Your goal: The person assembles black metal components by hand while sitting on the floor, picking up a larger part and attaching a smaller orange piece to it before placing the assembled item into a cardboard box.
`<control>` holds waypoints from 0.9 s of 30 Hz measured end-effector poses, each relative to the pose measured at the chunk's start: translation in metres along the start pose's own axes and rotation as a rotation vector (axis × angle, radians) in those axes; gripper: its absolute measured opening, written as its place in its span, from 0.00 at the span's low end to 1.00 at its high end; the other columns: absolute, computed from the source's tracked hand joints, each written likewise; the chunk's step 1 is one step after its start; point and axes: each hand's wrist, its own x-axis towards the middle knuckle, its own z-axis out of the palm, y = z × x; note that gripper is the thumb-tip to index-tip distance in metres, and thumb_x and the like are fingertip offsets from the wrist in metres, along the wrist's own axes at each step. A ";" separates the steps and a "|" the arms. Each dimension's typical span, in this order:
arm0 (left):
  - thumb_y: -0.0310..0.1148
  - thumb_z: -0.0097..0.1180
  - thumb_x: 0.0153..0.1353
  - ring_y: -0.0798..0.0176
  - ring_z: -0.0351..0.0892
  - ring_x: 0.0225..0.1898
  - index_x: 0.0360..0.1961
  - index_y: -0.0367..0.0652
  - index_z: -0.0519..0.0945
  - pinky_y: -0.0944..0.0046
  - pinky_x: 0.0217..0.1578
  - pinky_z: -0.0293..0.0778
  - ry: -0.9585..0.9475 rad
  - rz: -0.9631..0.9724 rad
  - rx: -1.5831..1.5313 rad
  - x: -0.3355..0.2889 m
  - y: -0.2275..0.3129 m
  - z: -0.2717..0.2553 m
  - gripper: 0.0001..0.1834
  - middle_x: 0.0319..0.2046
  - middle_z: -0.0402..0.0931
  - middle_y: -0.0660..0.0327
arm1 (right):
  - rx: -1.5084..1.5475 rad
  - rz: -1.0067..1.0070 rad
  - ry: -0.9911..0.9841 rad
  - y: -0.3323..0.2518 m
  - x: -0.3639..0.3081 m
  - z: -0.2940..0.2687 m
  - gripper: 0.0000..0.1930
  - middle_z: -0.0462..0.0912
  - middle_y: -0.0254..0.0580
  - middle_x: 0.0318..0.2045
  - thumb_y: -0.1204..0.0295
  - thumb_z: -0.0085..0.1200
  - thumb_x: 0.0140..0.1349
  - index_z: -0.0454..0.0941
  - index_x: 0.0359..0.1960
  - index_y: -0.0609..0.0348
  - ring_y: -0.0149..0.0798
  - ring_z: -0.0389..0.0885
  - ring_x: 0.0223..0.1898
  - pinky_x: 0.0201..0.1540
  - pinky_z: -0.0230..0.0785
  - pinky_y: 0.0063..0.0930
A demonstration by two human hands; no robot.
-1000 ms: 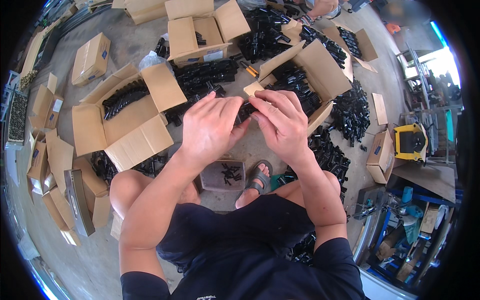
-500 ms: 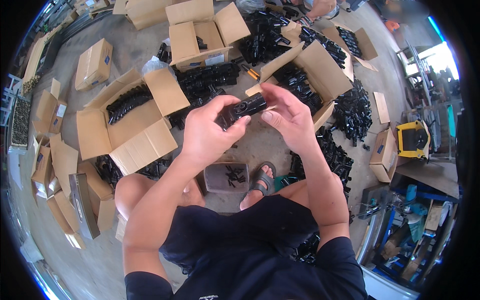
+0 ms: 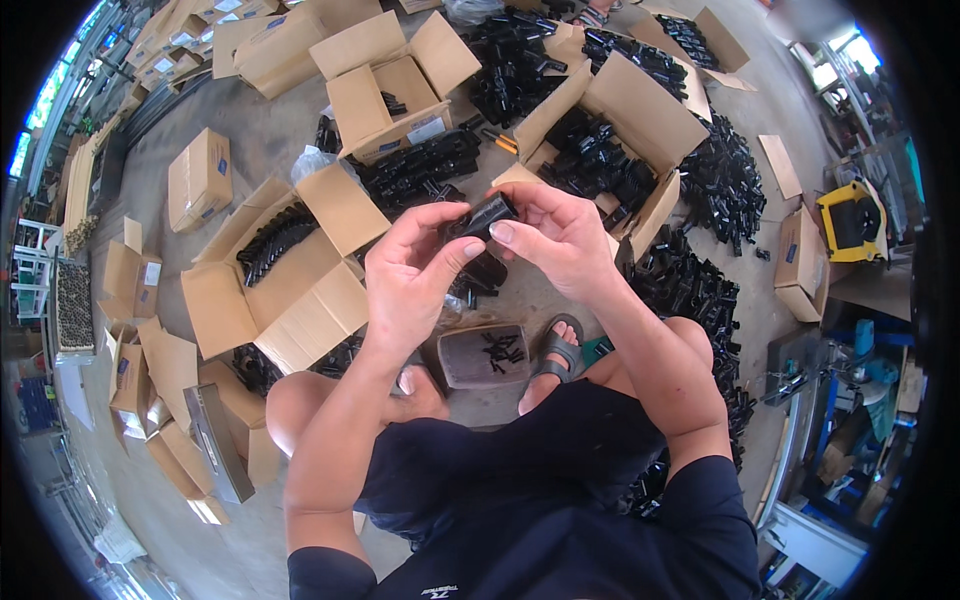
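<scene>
Both my hands hold a glossy black tubular part (image 3: 488,213) in front of my chest. My left hand (image 3: 408,275) grips it from the left, thumb along its near side and fingers partly hidden behind it. On the right, the thumb and fingertips of my right hand (image 3: 565,240) pinch its upper end. Dark lower portions of the part, or another one behind it, show under my left thumb. Below my hands, between my feet, a grey bin (image 3: 455,372) contains several small black pins (image 3: 503,350).
An open carton (image 3: 215,310) with a row of black parts stands at left, and another carton (image 3: 645,105) filled with them at right. Heaps of black parts (image 3: 700,310) lie on the floor. Orange-handled pliers-like tools (image 3: 498,140) lie ahead. A yellow-framed object (image 3: 852,222) stands far right.
My right fingers have come in from beside the part onto its upper end. The part has tilted in my hands, and the whole view has shifted a little.
</scene>
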 end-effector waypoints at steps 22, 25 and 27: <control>0.31 0.60 0.69 0.53 0.88 0.41 0.45 0.33 0.83 0.59 0.42 0.85 0.343 0.001 -0.357 0.019 0.017 -0.040 0.11 0.40 0.85 0.49 | -1.268 0.285 -0.403 0.234 0.009 -0.024 0.09 0.88 0.48 0.35 0.66 0.58 0.61 0.87 0.34 0.56 0.53 0.87 0.38 0.43 0.80 0.45; 0.30 0.60 0.69 0.53 0.88 0.41 0.45 0.33 0.83 0.59 0.42 0.85 0.388 0.012 -0.397 0.017 0.024 -0.046 0.10 0.39 0.85 0.49 | -1.497 0.322 -0.629 0.303 0.012 -0.006 0.10 0.88 0.56 0.38 0.72 0.53 0.60 0.86 0.35 0.61 0.54 0.88 0.41 0.47 0.81 0.44; 0.30 0.60 0.69 0.53 0.88 0.41 0.45 0.33 0.83 0.59 0.42 0.85 0.405 0.011 -0.402 0.014 0.025 -0.055 0.10 0.39 0.85 0.49 | -1.489 0.366 -0.682 0.330 0.014 0.010 0.11 0.87 0.59 0.38 0.72 0.52 0.60 0.86 0.36 0.62 0.55 0.88 0.42 0.46 0.82 0.44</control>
